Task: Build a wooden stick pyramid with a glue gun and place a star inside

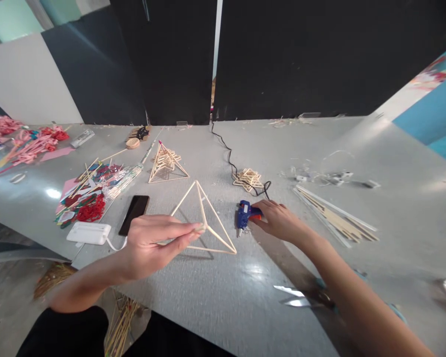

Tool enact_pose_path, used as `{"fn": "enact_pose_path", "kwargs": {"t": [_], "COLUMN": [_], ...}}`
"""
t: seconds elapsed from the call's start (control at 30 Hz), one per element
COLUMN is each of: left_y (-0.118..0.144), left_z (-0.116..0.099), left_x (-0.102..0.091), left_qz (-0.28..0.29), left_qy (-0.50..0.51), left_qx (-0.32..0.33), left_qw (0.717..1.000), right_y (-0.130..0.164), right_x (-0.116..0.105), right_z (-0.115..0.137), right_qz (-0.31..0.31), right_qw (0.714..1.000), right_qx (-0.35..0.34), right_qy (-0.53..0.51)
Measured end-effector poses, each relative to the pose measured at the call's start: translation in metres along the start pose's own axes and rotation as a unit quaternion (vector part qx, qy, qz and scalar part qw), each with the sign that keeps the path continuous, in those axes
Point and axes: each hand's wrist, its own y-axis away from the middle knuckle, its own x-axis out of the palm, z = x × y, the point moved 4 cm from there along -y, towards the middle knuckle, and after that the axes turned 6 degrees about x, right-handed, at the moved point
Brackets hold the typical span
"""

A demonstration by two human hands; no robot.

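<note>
My left hand [148, 243] is closed in a pinch on a joint of a pyramid frame [201, 204] made of thin wooden sticks, above the grey table. The fingertips cover that joint, and the hand hides the frame's left corner. To the right, a blue hot glue gun [244, 214] lies on its side with its nozzle toward me. My right hand [278, 218] has its fingers around the gun's handle, and the gun appears to rest on the table. Behind the frame stands another stick pyramid [154, 166] beside stacked wooden shapes. A black cord [228, 153] runs back from the gun.
Star-shaped stick pieces [248, 179] lie under the cord. Scissors [295, 297] sit partly beneath my right forearm, and loose sticks [338, 218] lie farther right. At left are a phone [134, 214], a white power bank [89, 232] and red craft scraps [91, 208]. A dark panel [297, 59] borders the back.
</note>
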Motion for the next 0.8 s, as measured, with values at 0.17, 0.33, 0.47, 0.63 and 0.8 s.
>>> {"fn": "enact_pose_path", "kwargs": {"t": [0.17, 0.33, 0.47, 0.63, 0.8], "left_y": [0.009, 0.038, 0.051, 0.059, 0.068], "left_z": [0.009, 0.047, 0.064, 0.078, 0.088], "left_x": [0.003, 0.02, 0.038, 0.057, 0.063], "left_qz": [-0.015, -0.014, -0.009, 0.004, 0.011], "left_qy": [0.013, 0.039, 0.029, 0.032, 0.027], "left_qx": [-0.017, -0.132, -0.106, -0.064, -0.075], "left_qw": [1.0, 0.99, 0.994, 0.997, 0.997], "right_y": [-0.001, 0.002, -0.01, -0.022, -0.016], "right_x": [-0.032, -0.097, -0.127, -0.124, -0.113], "right_z": [0.005, 0.019, 0.057, 0.097, 0.103], "right_qz": [-0.057, -0.181, -0.223, -0.229, -0.222], "right_qw": [0.996, 0.973, 0.965, 0.967, 0.971], "right_qx": [-0.001, 0.013, -0.012, -0.061, -0.064], "right_qy": [-0.062, -0.145, -0.134, -0.089, -0.069]}}
